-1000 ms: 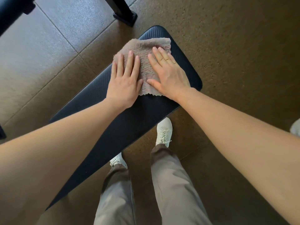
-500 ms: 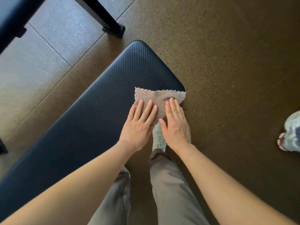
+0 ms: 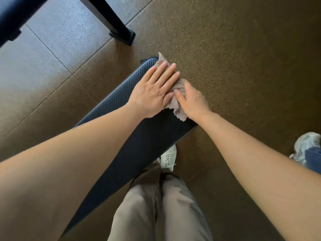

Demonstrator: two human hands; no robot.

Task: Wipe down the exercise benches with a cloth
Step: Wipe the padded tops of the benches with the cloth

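Observation:
A black ribbed bench pad runs from the lower left up to the middle. A frayed beige cloth lies over its far right end and hangs past the edge. My left hand lies flat on the cloth with straight fingers, pressing it onto the pad's top. My right hand sits at the pad's right edge. Its thumb is on the cloth and its fingers curl down over the side, out of sight.
A black frame leg with a foot stands on the floor beyond the bench, and another dark pad fills the top left corner. My legs and a white shoe are beside the bench. Another person's shoe is at the right.
Both hands slid the cloth from the pad's near right corner toward its far end. My right hand went from flat on top to curled over the side edge.

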